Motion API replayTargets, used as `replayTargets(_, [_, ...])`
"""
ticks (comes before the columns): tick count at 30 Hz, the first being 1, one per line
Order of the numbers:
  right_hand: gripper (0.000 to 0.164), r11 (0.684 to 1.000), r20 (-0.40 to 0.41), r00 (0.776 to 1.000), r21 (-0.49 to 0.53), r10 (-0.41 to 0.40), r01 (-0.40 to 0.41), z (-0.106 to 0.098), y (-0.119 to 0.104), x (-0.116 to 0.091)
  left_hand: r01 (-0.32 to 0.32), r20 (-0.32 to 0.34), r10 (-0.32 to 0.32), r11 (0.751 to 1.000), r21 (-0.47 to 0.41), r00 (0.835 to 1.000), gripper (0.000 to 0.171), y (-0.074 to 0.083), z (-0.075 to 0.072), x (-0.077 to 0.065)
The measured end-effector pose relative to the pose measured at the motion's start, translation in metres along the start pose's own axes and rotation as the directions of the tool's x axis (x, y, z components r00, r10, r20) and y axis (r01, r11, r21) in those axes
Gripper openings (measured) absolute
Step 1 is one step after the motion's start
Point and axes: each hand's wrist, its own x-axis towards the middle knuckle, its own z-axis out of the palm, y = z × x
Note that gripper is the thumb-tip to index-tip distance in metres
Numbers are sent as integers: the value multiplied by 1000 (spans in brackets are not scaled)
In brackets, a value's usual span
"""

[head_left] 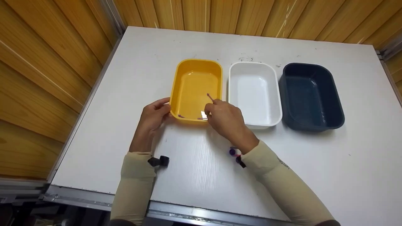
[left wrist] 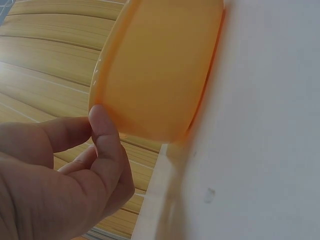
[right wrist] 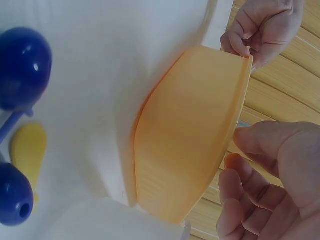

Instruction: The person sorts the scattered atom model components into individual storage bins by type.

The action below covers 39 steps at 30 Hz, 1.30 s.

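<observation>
My left hand (head_left: 152, 117) pinches the near left corner of the yellow bin (head_left: 175, 81) between thumb and fingertips; the left wrist view shows this grip on the rim of the yellow bin (left wrist: 160, 70). Over the bin's near right corner, my right hand (head_left: 226, 117) has its fingers curled. A thin purple stick (head_left: 209, 96) juts from beyond its knuckles and appears held by it, though the fingertips hide the contact. Inside the bin, two small purple pieces (head_left: 181, 116) lie by the near wall. In the right wrist view the right hand (right wrist: 275, 175) is close above the rim.
To the right of the yellow bin stand a white bin (head_left: 230, 84) and a dark blue bin (head_left: 337, 100). Below my right wrist lie blue balls (right wrist: 25, 70) and a yellow flat piece (right wrist: 30, 150) on the white table (head_left: 194, 175). Wooden panels (head_left: 201, 15) border the table.
</observation>
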Motion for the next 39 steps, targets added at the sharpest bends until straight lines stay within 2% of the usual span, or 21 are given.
replayTargets(7, [13,1000,37,999,4,18,-18,-5,2,-3,-1,5,1,1000,6,1000,36,2,1,0])
replayTargets(18, [12,1000,4,1000,19,-14,14,-5,9,-19,20,1,-20,999,34,1000,35,3,1,0])
replayTargets(21, [11,999,21,1000,33,-5,4,-7,12,-26,16,-1,-16,999,42,1000,35,3,2,0])
replayTargets(28, [10,998,73,997,52,27,-31,-11,18,-42,17,5,-17,1000,-2,1000,37,1,2,0])
replayTargets(39, [6,998,115,992,35,42,-46,-8,32,-58,-3,3,3,1000,26,1000,37,1,0,-1])
